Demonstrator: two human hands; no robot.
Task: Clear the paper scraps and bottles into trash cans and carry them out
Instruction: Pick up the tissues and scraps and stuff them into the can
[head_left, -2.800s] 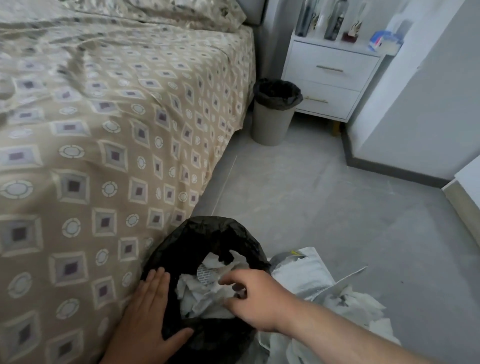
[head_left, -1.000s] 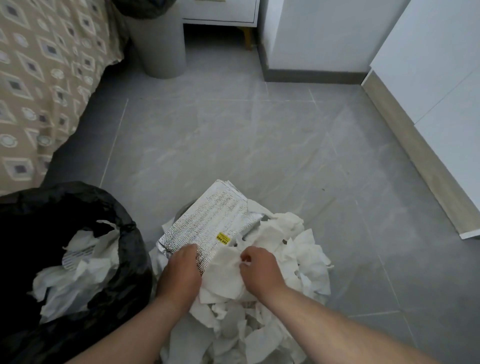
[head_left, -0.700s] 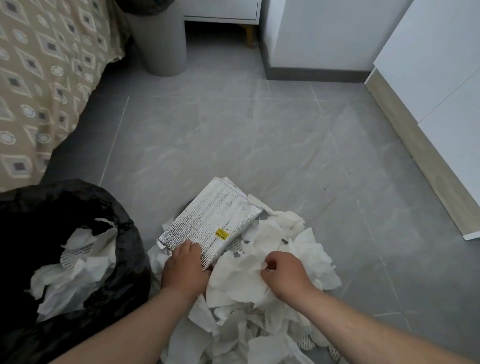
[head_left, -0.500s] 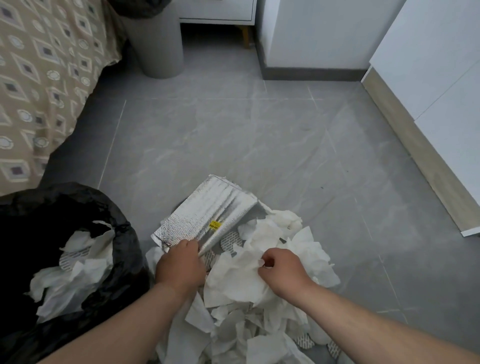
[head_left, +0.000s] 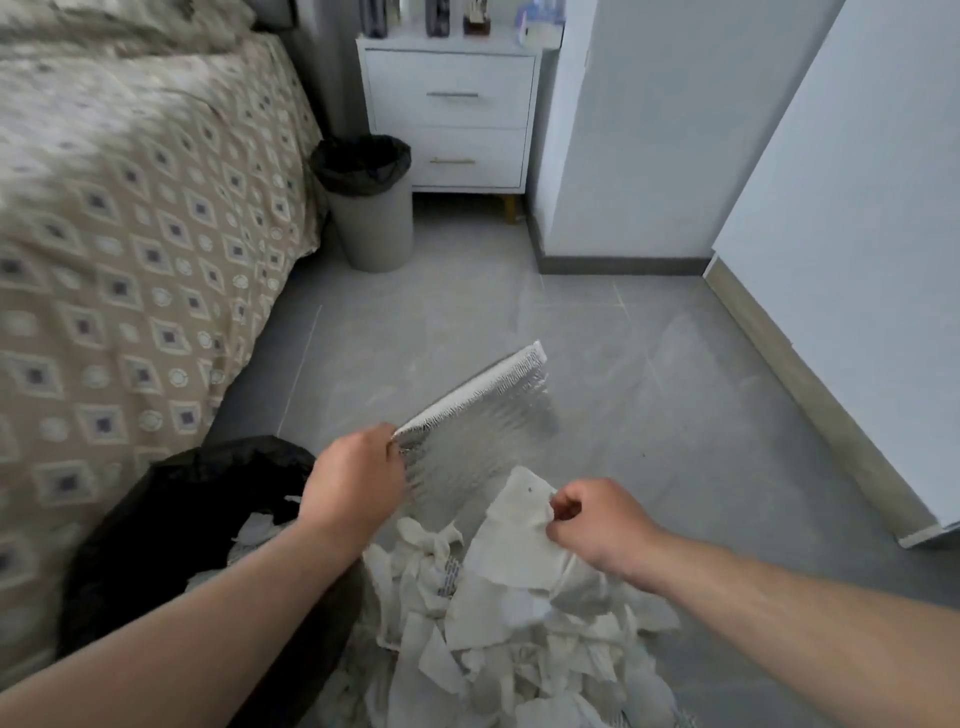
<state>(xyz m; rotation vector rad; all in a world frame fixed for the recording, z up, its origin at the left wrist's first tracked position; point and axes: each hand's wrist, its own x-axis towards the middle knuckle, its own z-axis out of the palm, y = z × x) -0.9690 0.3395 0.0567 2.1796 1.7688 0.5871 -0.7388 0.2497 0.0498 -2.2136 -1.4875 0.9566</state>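
The task looks barely half done. The left hand (head_left: 358, 486) grips a silver foil mailer (head_left: 478, 431) lifted beside the black-lined trash can (head_left: 171, 514), which holds some scraps; the right hand (head_left: 597, 525) pinches a white paper scrap (head_left: 514, 535) above the large white scrap pile (head_left: 498, 644) on the grey floor (head_left: 649, 374). Bottles on the white nightstand (head_left: 452, 109) remain.

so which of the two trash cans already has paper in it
The near can beside the left hand, by the bed: white scraps show inside its black liner. The far can by the nightstand shows only black liner.
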